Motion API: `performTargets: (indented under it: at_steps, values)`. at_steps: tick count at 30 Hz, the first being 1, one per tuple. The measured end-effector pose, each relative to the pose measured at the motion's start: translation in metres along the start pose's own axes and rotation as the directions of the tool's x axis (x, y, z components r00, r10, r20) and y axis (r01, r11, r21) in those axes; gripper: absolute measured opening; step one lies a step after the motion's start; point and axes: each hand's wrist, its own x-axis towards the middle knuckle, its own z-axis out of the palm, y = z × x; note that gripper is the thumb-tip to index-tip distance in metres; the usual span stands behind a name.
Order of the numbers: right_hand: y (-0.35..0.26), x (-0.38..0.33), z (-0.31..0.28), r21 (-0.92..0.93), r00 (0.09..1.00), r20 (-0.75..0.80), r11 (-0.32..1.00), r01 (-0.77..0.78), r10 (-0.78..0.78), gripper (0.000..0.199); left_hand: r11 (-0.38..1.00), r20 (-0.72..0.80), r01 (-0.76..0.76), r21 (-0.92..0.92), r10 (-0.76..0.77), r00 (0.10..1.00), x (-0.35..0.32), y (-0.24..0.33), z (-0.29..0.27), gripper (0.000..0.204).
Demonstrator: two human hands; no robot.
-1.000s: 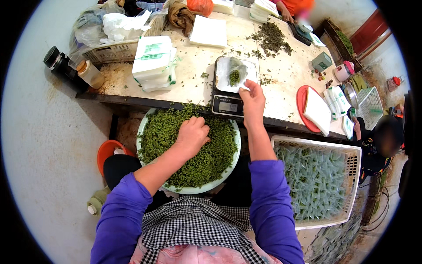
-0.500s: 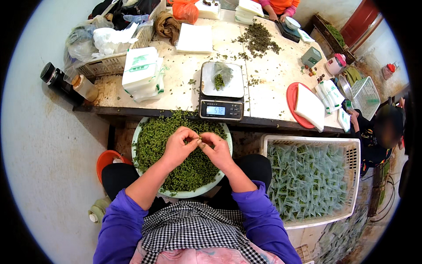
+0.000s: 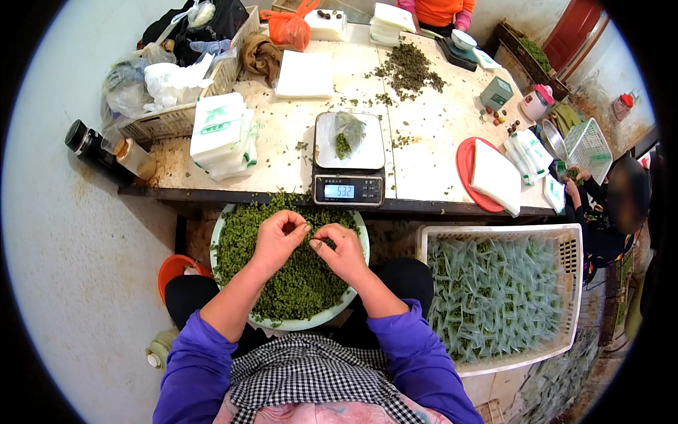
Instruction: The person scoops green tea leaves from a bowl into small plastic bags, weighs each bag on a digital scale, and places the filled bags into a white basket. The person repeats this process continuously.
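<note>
My left hand (image 3: 280,239) is above a round pale basin (image 3: 337,311) heaped with small green buds (image 3: 296,283). Its thumb and fingertips are pinched together; whatever lies between them is too small to name. Close on its right, a narrow gap apart, my right hand (image 3: 340,251) has its thumb and forefinger drawn together too, their contents hidden. Just beyond the hands stands a digital scale (image 3: 349,189) at the table's front edge. A clear plastic bag (image 3: 353,127) with a few green buds rests on its white pan.
A white crate (image 3: 452,364) of filled clear bags stands right of the basin. Stacked white bags (image 3: 222,131) and a red tray (image 3: 470,169) occupy the table (image 3: 282,155). An orange bucket (image 3: 176,272) sits by the wall. A person (image 3: 600,212) works at the right; another sits across the table.
My fingertips, touching before, have separated slightly. The bag on the pan has changed shape a little, and the scale's displayed figure differs. The whole view has shifted a little.
</note>
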Motion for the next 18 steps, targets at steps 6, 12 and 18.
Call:
performTargets:
  at_steps: [6, 12, 18]
  values:
    - [0.002, 0.060, -0.032, -0.407, 0.862, -0.451, 0.913, 0.032, -0.231, 0.024, 0.743, 0.020, -0.291, 0.603, 0.350, 0.936, 0.003, 0.011, -0.002, 0.025]
    - [0.001, 0.149, -0.044, -0.630, 0.860, -0.502, 0.720, -0.292, -0.090, 0.056, 0.863, 0.021, -0.285, 0.416, 0.305, 0.952, 0.006, 0.004, 0.013, 0.024]
    - [0.030, 0.186, -0.038, -0.675, 0.805, -0.578, 0.631, -0.383, -0.130, 0.025, 0.917, 0.029, -0.243, 0.317, 0.247, 0.969, 0.000, 0.001, 0.012, 0.021]
